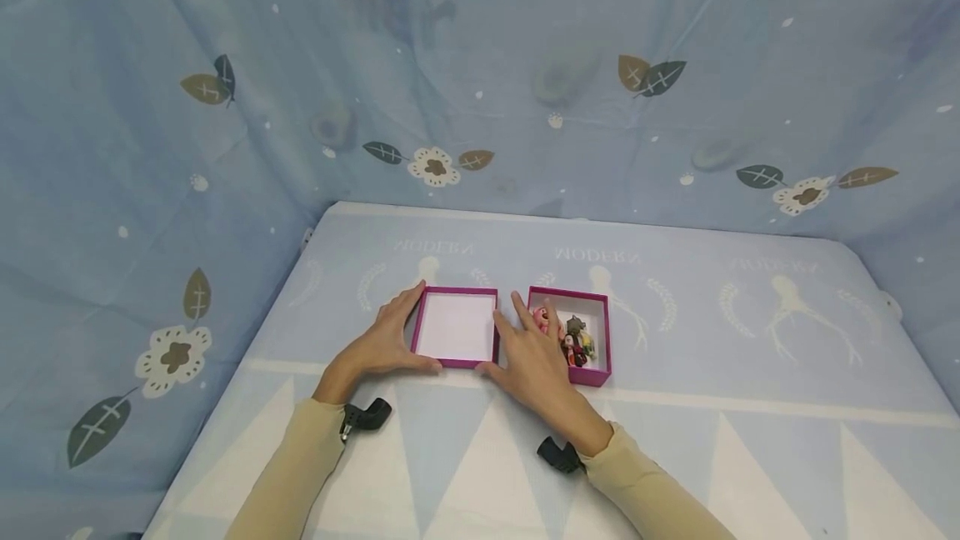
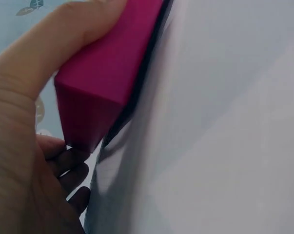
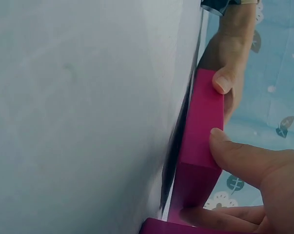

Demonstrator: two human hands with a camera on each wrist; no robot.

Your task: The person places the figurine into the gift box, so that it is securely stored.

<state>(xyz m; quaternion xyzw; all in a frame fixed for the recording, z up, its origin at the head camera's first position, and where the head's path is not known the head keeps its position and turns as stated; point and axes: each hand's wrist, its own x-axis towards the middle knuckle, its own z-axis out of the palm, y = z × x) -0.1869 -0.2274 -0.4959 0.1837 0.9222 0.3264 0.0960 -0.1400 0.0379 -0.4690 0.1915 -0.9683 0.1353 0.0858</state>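
A square magenta box lid [image 1: 456, 327] lies with its white inside facing up, between both hands. My left hand [image 1: 384, 342] grips its left side, thumb on the front wall and a fingertip at the back left corner. From the right, my right hand [image 1: 534, 359] holds it, thumb on the front wall near the corner, as the right wrist view shows on the lid's magenta wall [image 3: 203, 117]. Beside it stands a matching magenta box [image 1: 592, 376] with several small toy figures [image 1: 576, 343] inside. Some right-hand fingers extend over this box's left part, partly hiding a pink figure [image 1: 542, 319].
A light blue and white patterned cloth [image 1: 750, 357] covers the table. Blue curtains [image 1: 525, 90] with flowers and leaves hang behind it and at the left. A black wrist camera mount sits on each wrist, the left mount [image 1: 369, 415] near the front of the lid.
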